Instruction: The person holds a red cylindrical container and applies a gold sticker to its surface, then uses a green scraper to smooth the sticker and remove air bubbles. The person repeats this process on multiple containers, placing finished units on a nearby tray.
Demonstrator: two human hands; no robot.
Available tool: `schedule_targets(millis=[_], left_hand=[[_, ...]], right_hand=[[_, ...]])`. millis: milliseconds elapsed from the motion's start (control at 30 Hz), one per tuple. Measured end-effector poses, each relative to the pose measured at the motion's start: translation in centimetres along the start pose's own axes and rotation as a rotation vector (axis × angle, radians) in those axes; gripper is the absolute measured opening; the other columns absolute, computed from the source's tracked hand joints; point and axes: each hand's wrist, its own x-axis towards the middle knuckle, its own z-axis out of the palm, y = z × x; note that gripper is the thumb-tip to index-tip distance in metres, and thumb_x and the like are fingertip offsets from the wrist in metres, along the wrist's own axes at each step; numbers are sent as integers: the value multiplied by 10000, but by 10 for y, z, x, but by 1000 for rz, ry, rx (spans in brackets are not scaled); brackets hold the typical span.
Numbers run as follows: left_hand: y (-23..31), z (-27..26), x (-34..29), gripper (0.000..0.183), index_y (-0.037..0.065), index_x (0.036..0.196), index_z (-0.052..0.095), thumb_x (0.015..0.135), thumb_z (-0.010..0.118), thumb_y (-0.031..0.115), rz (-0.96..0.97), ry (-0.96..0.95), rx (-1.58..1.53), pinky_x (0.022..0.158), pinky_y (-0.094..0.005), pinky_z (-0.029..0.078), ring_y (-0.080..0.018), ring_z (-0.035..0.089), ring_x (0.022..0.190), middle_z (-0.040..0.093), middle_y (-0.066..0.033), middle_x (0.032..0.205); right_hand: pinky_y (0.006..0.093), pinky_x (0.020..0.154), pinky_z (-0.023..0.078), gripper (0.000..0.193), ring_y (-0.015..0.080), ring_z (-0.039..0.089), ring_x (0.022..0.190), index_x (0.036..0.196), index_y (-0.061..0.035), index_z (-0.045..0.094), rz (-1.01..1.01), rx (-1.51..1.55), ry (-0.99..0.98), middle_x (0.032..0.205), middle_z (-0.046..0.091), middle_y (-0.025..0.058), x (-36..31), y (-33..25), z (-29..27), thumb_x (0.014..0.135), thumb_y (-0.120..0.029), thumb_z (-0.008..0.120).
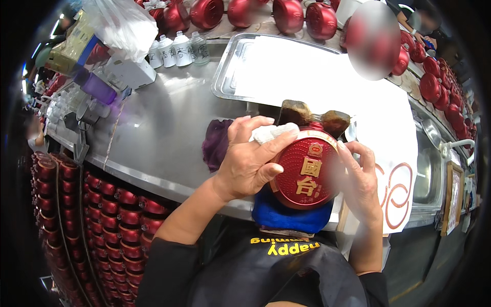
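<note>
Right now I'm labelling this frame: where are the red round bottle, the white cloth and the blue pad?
red round bottle [303, 171], head view, embossed face.
white cloth [269, 132], head view, bunched middle.
blue pad [286, 215], head view, front edge.

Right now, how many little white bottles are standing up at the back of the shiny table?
4 white bottles stand side by side at the far edge of the metal table, left of the metal tray. The plastic bag may hide more.
</note>
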Motion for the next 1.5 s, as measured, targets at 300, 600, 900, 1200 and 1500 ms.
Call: schedule_targets(millis=[300,600,900,1200,1500], left_hand=[[4,-2,-24,685,92,1284,748,1068,367,619,14,24,173,1123,-474,321,-314,467,1280,733,-102,1233],[-2,-3,-14,621,138,1267,753,1044,436,623,102,63,191,1117,-517,330,-278,561,1185,737,-77,1202],[-6,-1,-13,650,142,1282,736,1044,407,650,135,55,142,1124,-525,329,-267,569,1189,743,-80,1191],[7,-4,27,721,109,1419,648,1056,347,655,176,-118,246,1183,-507,231,-261,505,1299,769,-31,1052],[10,3,58,646,190,1373,691,1027,413,659,293,-204,291,1176,-524,213,-269,483,1330,751,-36,1187]], right_hand=[[427,1014,476,448,327,547,1200,1403,-43,644,-45,0,2,1296,544,184,3,5,4,1004,-244,674],[442,1018,473,420,342,547,1197,1375,-36,656,-84,-62,7,1292,551,185,7,3,-3,998,-221,673],[438,1021,468,444,330,537,1201,1399,-39,636,-64,-54,-8,1296,547,177,5,3,-4,995,-217,675],[426,1014,468,482,318,532,1201,1426,-43,613,30,16,66,1300,545,169,-4,12,4,1017,-293,658],[458,1007,469,404,366,550,1183,1359,-103,684,-85,-69,83,1303,542,204,-7,7,0,989,-265,683]])
